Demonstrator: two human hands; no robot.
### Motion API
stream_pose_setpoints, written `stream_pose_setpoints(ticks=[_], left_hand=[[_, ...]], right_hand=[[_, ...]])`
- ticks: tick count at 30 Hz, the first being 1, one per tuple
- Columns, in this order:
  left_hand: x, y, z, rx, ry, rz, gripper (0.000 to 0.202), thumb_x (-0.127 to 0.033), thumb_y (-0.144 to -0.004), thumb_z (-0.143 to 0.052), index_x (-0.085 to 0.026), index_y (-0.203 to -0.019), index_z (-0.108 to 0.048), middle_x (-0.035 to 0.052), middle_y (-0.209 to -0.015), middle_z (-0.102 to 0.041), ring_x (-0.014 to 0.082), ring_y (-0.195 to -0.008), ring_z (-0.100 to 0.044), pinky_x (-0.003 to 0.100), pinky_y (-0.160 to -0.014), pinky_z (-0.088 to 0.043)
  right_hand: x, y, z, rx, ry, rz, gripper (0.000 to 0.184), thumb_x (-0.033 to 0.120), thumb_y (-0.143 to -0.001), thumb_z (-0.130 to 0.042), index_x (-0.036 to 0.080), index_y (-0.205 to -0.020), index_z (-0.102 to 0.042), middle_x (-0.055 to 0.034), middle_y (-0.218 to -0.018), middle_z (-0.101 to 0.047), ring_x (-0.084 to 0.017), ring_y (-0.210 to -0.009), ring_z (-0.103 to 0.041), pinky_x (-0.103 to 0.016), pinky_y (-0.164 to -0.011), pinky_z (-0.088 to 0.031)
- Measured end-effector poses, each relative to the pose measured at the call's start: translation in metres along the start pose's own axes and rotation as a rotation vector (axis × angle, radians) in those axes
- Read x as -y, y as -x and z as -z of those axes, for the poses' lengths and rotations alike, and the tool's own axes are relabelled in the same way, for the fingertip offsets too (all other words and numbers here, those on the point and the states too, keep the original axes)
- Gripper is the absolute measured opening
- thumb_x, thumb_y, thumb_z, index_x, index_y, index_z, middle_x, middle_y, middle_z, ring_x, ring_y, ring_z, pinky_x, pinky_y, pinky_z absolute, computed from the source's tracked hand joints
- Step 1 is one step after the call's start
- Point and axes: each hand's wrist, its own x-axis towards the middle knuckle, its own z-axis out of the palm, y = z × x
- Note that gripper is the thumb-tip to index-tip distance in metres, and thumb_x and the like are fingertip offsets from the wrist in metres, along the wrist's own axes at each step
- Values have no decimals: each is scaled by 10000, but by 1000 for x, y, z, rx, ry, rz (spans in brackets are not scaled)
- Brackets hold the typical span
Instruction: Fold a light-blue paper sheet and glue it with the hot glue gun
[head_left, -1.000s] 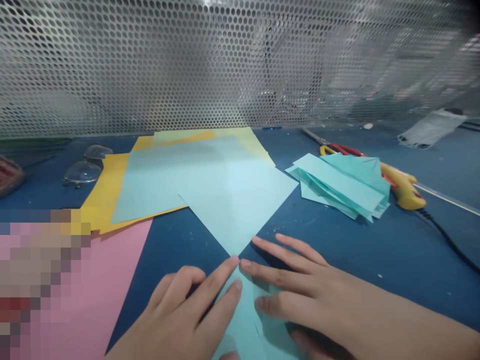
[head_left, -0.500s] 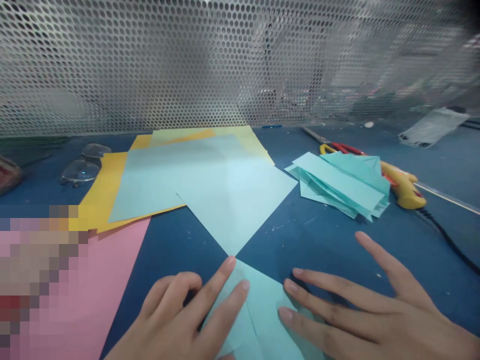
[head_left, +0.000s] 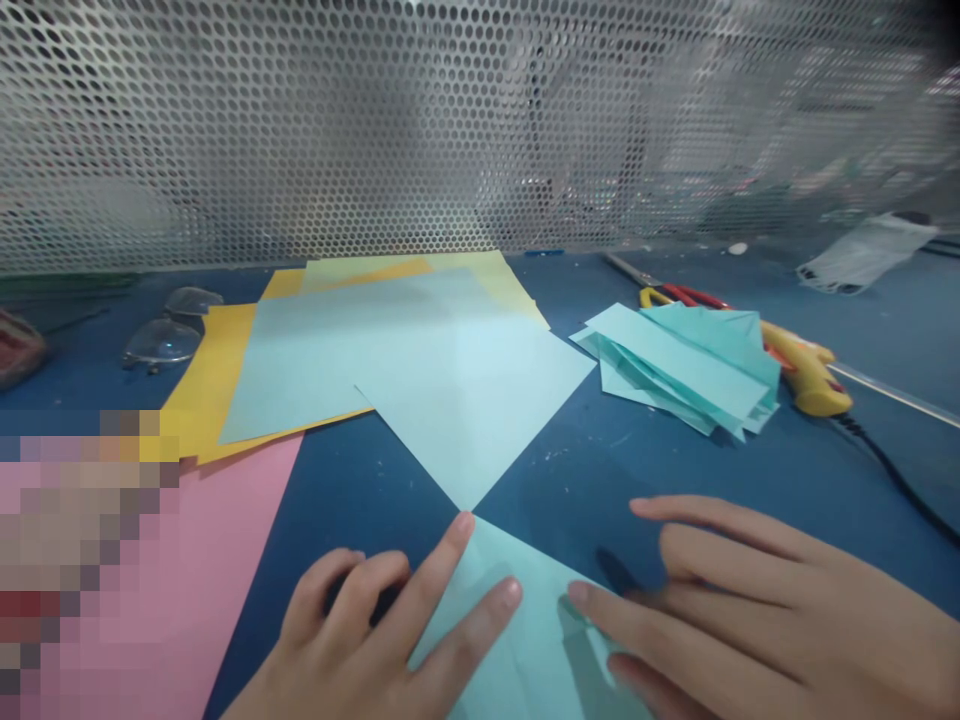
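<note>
A folded light blue paper [head_left: 525, 620] lies at the near edge of the blue table [head_left: 360, 500]. My left hand [head_left: 375, 640] rests on its left part, index and middle fingers stretched flat on the paper, the other fingers curled. My right hand [head_left: 750, 610] lies on the paper's right side, fingers extended and pointing left, the index fingertip on the paper. A square light blue sheet [head_left: 472, 400] lies just beyond, its corner almost touching the folded paper's tip.
Blue and yellow sheets [head_left: 225, 370] lie in a stack at centre left, a pink sheet [head_left: 210, 560] at near left. Folded blue papers [head_left: 682, 370] are piled at right, with red scissors [head_left: 682, 296] and a yellow glue gun [head_left: 806, 375] behind them. Glasses [head_left: 169, 330] sit at far left. A perforated metal wall [head_left: 450, 120] backs the table.
My right hand slid from beside my left fingertips to the right across the folded paper, then drew its fingers closer together. My left hand spread its fingers slightly and stayed put.
</note>
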Motion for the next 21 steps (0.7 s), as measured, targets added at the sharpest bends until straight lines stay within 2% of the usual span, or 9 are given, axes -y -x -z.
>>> stream_pose_setpoints(ticks=[1,2,4,6,8,11,14,18,21], left_hand=[[1,0,-1,-7,8,-1,606,-346,-985,-655,-396,-1581,-556,48,-1529,-671,299,-1043,-514,478,-928,-322],[2,0,-1,-13,12,-3,602,-347,-991,-647,-391,-1584,-552,51,-1526,-673,303,-1073,-518,483,-944,-320],[3,0,-1,-21,16,-12,595,-353,-1009,-627,-364,-1597,-538,68,-1532,-667,311,-1147,-524,495,-981,-311],[3,-1,-1,-26,18,-18,607,-332,-1008,-615,-341,-1608,-523,80,-1526,-670,313,-1204,-519,502,-1013,-302],[3,-2,-1,-34,25,-16,608,-317,-998,-605,-334,-1601,-530,85,-1501,-685,314,-1222,-514,506,-1022,-296],[3,-1,-4,-40,30,-16,624,-286,-971,-610,-328,-1590,-544,98,-1458,-706,321,-1222,-513,513,-1026,-288],[3,0,-7,-47,29,-26,598,-307,-986,-621,-333,-1580,-556,108,-1454,-701,327,-1240,-506,524,-1090,-240],[4,1,-9,-55,37,-43,626,-394,-1008,-654,-322,-1614,-516,119,-1490,-668,329,-1314,-480,529,-1257,-80],[5,0,-7,-53,37,-45,700,-486,-1034,-646,-302,-1673,-429,126,-1520,-643,335,-1356,-478,529,-1302,-21]], right_hand=[[0,-4,1,5,9,0,484,194,-1156,-337,263,-1104,-814,23,-562,-686,-203,-571,-650,-406,-969,-622],[0,-9,2,10,6,-9,506,220,-1168,-324,264,-1089,-821,11,-611,-728,-204,-609,-687,-393,-928,-636],[-2,-19,5,58,-40,-9,507,275,-1188,-324,256,-1152,-830,-26,-958,-868,-201,-869,-802,-355,-953,-645],[-3,-28,8,170,-92,26,426,306,-1186,-391,219,-1329,-783,-31,-1357,-800,-186,-1230,-760,-307,-1082,-602],[-3,-33,11,303,-125,79,410,300,-1169,-447,162,-1464,-697,-33,-1534,-667,-166,-1430,-627,-282,-1194,-507],[-2,-32,11,391,-147,109,429,268,-1151,-466,137,-1518,-646,-24,-1597,-588,-167,-1522,-514,-303,-1278,-386],[-1,-26,5,394,-122,104,436,250,-1145,-486,158,-1551,-614,-20,-1610,-568,-165,-1549,-470,-333,-1311,-319],[0,-20,-7,338,-59,128,410,222,-1160,-444,166,-1504,-658,-9,-1596,-574,-157,-1526,-503,-329,-1305,-334],[1,-17,-10,317,-42,143,412,225,-1173,-418,153,-1503,-653,-8,-1600,-568,-153,-1519,-513,-321,-1295,-357]])
